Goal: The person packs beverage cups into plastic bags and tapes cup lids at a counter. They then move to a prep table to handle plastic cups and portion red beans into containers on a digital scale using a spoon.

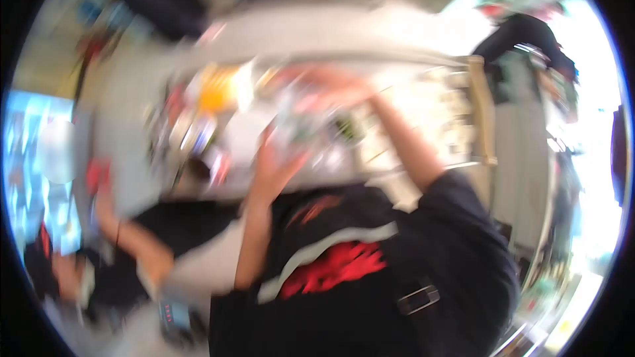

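Note:
The view is badly smeared by motion. My left hand (274,165) is raised over the table, its thumb and fingers apart around the near side of a clear, shiny bundle (301,125) that looks like plastic. Above the far side of this bundle is my right hand (337,89), its fingers blurred. Whether either hand grips the plastic cannot be made out. Just right of the bundle lies something dark green (347,129). A white sheet or plate (248,135) shows left of my left hand.
Orange and white packaging (215,89) and blurred items lie at the left. Rows of pale pieces (423,112) fill a wooden-edged tray (484,112) at the right. People's arms (139,241) and dark clothing (159,3) appear at the lower left and upper left.

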Motion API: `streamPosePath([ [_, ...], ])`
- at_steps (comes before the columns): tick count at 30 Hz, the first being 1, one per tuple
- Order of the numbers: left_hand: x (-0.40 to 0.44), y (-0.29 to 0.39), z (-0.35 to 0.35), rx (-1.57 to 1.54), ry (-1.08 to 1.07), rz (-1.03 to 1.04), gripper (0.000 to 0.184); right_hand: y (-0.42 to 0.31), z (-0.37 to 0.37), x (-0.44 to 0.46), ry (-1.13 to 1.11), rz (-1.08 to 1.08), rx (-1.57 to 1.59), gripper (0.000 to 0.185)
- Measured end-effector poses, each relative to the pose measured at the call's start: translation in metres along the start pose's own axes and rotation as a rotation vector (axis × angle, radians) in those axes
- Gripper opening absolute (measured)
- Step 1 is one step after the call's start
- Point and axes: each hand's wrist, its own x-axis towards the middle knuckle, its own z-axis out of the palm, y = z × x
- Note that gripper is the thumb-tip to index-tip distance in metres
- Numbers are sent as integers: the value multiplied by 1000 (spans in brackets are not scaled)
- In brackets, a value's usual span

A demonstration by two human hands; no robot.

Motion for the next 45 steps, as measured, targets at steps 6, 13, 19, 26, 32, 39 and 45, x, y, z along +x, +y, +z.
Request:
streamPosePath([
  [6, -20, -16, -21, -433, -169, -313, 85, -42, 16, -22, 117, 19, -106, 86],
  [13, -1, -52, -43, -794, -398, -511, 84, -60, 17, -58, 243, 29, -97, 90],
  [19, 12, -36, -28, -184, -229, -205, 80, -44, 33, -63, 425, 91, -187, 82],
  [26, 4, -16, -34, 57, -148, -67, 91, -46, 21, -69, 375, 124, -197, 79],
  [32, -9, -37, -51, -34, -154, -107, 84, -53, -2, -79, 557, 116, -242, 79],
  [39, -38, -45, -51, -137, 46, -409, 82, -60, 0, -89, 1080, -6, -490, 82],
  [45, -50, -80, -38, -37, 251, -49, 93, -41, 26, -63, 731, 11, -475, 81],
])
